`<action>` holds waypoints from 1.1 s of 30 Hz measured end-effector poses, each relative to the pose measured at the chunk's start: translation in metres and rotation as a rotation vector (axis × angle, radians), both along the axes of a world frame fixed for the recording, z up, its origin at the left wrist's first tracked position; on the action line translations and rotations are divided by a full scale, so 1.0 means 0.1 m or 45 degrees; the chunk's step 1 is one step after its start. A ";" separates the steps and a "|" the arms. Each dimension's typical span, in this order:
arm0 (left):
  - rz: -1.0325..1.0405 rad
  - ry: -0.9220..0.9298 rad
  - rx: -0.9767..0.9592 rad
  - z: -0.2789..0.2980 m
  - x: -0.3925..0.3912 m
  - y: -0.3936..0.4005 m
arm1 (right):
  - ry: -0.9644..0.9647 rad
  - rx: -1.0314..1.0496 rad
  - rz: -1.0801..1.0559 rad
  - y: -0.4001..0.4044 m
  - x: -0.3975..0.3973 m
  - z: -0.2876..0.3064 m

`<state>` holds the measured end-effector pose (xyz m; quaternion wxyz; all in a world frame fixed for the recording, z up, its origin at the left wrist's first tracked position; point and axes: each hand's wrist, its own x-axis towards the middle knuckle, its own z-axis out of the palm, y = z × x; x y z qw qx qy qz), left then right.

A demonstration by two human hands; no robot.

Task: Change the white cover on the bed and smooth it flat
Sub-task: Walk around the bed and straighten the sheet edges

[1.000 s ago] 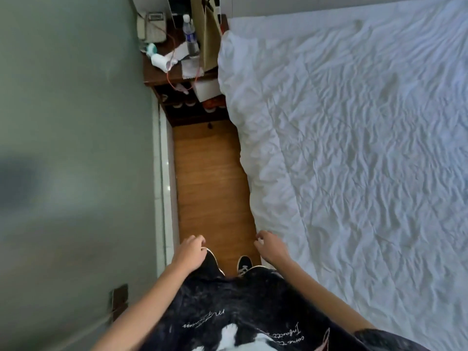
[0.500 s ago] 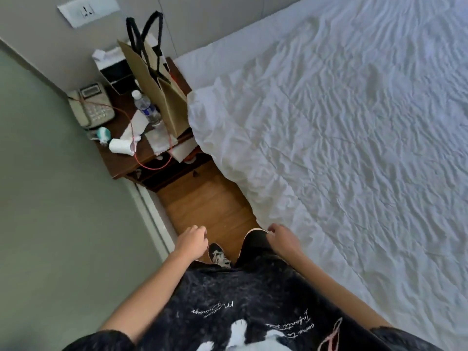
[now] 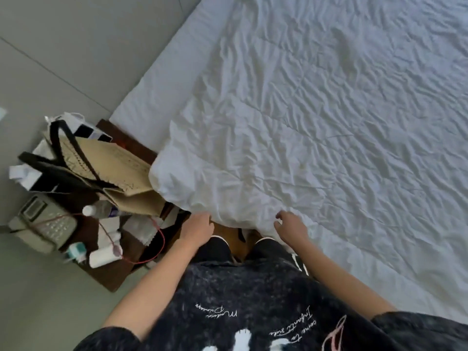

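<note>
A wrinkled white cover (image 3: 304, 122) lies spread over the bed, and its near left corner (image 3: 172, 183) bulges over the bed's edge. The white sheet (image 3: 162, 97) shows beyond it by the headboard wall. My left hand (image 3: 200, 228) is at the cover's hanging edge, just below that corner; its fingertips are hidden against the cloth. My right hand (image 3: 291, 228) hovers over the cover's edge a little to the right, fingers loosely curled, holding nothing.
A dark wooden nightstand (image 3: 111, 277) stands close on my left, crowded with a brown paper bag (image 3: 111, 158), a telephone (image 3: 43, 221), a water bottle (image 3: 98, 209), papers and a red cable (image 3: 159, 239). A grey wall runs along the left.
I have walked along the bed to its head corner, and the view has swung onto the cover. Both hands have risen from my sides to the cover's edge.
</note>
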<state>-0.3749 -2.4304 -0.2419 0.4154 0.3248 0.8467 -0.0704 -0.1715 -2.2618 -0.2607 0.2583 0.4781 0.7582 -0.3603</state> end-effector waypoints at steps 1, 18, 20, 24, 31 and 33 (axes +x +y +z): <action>-0.028 0.005 0.003 -0.04 -0.20 0.16 | 0.001 0.018 -0.044 0.06 -0.13 -0.02; 0.200 0.505 0.116 -2.29 -2.70 1.69 | 0.009 0.500 -0.185 0.75 -2.18 -2.21; 0.330 0.511 0.163 -2.48 -2.78 1.65 | 0.114 0.579 -0.110 0.70 -2.29 -2.41; 0.343 0.553 0.231 -2.64 -2.81 1.57 | 0.341 0.757 0.129 0.53 -2.59 -2.64; 0.201 0.481 0.263 -2.52 -2.71 1.52 | 0.490 0.871 0.224 0.73 -2.98 -2.91; 0.080 0.475 0.344 -2.38 -2.79 1.54 | 0.478 0.798 0.226 0.79 -3.07 -2.79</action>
